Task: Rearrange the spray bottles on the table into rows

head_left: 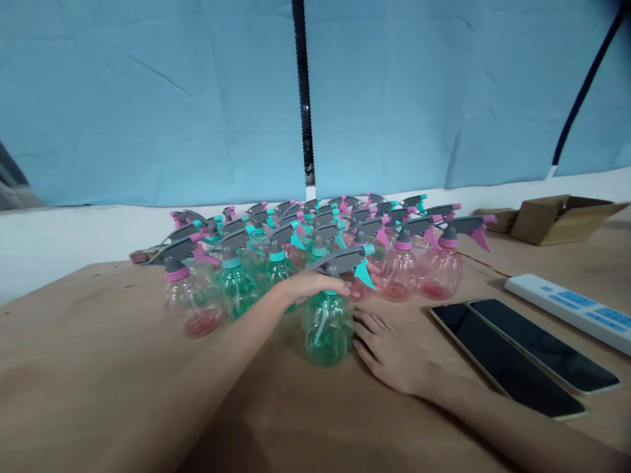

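Observation:
A green spray bottle [327, 335] with a grey and teal spray head stands upright on the wooden table [113, 387], in front of the others. My left hand [315, 284] is wrapped round its neck, just below the spray head. Low at the bottle's right side, my right hand [389, 351] rests with its fingers slightly spread, the fingertips close to the bottle. Behind stand several rows of bottles, among them a green one [239, 289] and a pink one [397, 272]. At the left a clear bottle [190, 295] with a pink collar shows a red base.
Two dark phones [503, 355] [542, 345] lie side by side at the right. Beyond them is a white power strip [572, 305]. An open cardboard box [552, 223] sits at the back right. A blue sheet [197, 98] hangs behind the table.

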Demonstrator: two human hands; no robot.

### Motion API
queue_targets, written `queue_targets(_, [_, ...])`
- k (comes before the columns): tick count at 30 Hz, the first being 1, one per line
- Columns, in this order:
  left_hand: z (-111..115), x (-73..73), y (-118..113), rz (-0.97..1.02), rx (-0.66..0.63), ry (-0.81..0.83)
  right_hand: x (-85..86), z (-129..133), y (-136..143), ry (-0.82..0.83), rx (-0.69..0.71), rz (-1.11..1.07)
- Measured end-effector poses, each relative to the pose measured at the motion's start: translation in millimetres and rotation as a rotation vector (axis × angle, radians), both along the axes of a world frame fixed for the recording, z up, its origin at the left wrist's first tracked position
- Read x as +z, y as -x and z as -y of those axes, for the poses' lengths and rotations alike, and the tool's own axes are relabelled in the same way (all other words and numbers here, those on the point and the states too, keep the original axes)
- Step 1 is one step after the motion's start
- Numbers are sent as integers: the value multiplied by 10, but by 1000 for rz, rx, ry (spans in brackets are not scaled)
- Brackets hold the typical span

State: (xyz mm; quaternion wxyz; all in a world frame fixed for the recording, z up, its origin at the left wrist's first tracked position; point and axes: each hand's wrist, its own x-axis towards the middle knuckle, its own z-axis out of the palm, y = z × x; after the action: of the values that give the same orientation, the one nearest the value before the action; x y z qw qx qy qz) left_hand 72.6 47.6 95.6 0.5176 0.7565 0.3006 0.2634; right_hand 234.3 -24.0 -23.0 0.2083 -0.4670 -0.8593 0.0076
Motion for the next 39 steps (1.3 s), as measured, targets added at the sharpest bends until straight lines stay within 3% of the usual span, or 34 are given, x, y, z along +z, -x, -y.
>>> queue_targets(3, [84, -31, 2, 110, 38, 109, 12, 6, 2, 7, 10, -5])
queue_targets(9, [136, -15, 30, 327, -88, 132, 41, 20, -8, 20, 10, 23])
queue_targets(12, [82, -43, 46, 263, -61, 95, 29, 12, -19, 29, 15, 9])
queue_targets(18, [38, -92, 52, 153, 131, -35, -14, -12, -40, 25, 37, 8])
queue_targets(26, [38, -100, 3, 140, 165, 6, 15, 4, -38, 43, 32, 24])
queue_targets(36, [85, -101, -62, 349, -59, 101, -16, -15, -51, 25, 45, 12])
queue_targets(39, [44, -139, -57, 350, -10, 119, -17, -13, -49, 26, 43, 14])
